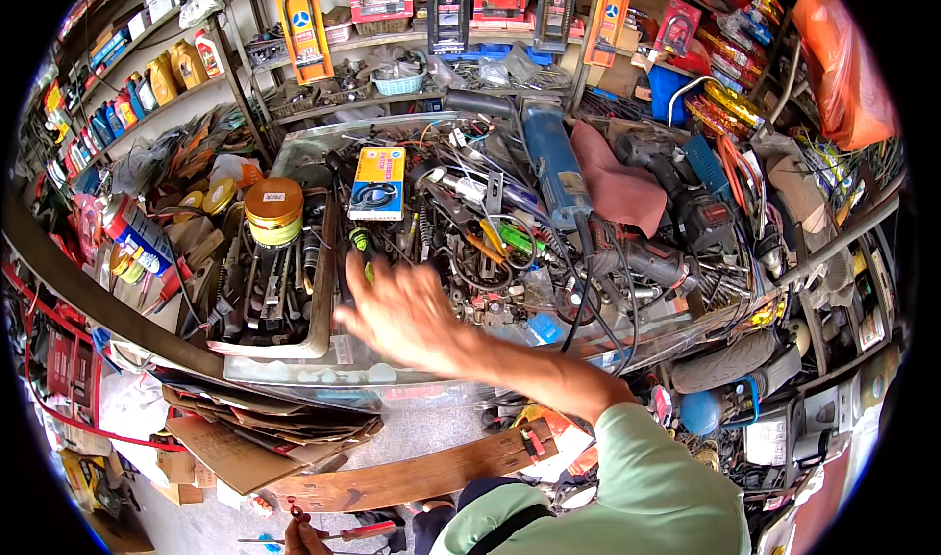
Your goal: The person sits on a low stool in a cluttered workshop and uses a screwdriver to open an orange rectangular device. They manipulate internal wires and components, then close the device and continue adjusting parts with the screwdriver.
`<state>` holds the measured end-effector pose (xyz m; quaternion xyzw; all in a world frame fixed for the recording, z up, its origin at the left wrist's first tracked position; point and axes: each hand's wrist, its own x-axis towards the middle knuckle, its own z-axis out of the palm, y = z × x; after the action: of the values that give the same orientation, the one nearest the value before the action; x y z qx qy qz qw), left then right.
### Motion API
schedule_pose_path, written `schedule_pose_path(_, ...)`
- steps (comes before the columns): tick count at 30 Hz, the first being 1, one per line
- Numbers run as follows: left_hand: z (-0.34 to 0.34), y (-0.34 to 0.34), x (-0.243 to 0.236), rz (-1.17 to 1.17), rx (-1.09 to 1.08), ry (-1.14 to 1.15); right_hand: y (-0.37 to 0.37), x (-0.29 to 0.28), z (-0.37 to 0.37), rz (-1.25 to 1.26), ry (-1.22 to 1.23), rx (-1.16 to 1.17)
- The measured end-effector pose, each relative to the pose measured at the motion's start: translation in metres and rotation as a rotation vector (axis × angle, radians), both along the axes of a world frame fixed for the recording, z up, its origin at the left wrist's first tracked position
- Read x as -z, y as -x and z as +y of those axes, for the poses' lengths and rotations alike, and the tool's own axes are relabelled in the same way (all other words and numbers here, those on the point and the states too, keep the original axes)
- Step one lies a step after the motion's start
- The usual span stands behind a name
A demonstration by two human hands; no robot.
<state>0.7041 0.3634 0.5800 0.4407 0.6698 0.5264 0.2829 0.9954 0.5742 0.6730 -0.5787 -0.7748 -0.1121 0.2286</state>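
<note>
My right hand (392,305) reaches over the crowded glass-topped bench (338,369), fingers spread and slightly bent beside a green-and-black handled tool (361,241). Its fingertips partly cover that tool; whether they touch it is unclear. A yellow-and-blue box (376,182) lies just beyond. Left of it, a jar with a copper-coloured lid (273,217) stands on a tray of tools (321,329). At the lower edge, my left hand (304,535) pinches a small reddish metal part (294,509), near a screwdriver with a red handle (371,529).
A blue cylindrical tool (554,163), a pink cloth (613,177), power drills (676,192) and cables crowd the bench's right. Shelves (157,114) of bottles and packaged goods rise behind. Stacked cardboard (235,452) and a wooden plank (412,477) lie below the bench's front edge.
</note>
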Motion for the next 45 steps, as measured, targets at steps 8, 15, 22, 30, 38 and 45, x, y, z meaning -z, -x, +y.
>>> schedule_pose_path(8, -0.027, 0.003, 0.018, 0.086, -0.026, 0.104, -0.041, -0.013, 0.048, 0.069, 0.401, 0.13)
schedule_pose_path(15, -0.033, 0.012, 0.016, 0.016, -0.036, 0.108, -0.09, -0.009, 0.044, -0.012, 0.153, 0.267)
schedule_pose_path(22, -0.017, -0.003, -0.009, 0.089, -0.016, 0.237, -0.045, 0.009, -0.002, -0.116, 0.117, -0.02)
schedule_pose_path(30, -0.015, -0.004, 0.003, 0.108, 0.114, 0.126, -0.024, 0.022, -0.002, 0.031, 0.253, 0.008)
schedule_pose_path(38, -0.035, 0.011, 0.001, 0.083, 0.019, 0.21, -0.071, -0.025, -0.004, 0.468, 0.335, 0.179)
schedule_pose_path(45, -0.033, 0.013, 0.008, 0.04, 0.012, 0.214, -0.108, -0.026, -0.006, 0.341, 0.177, 0.348)
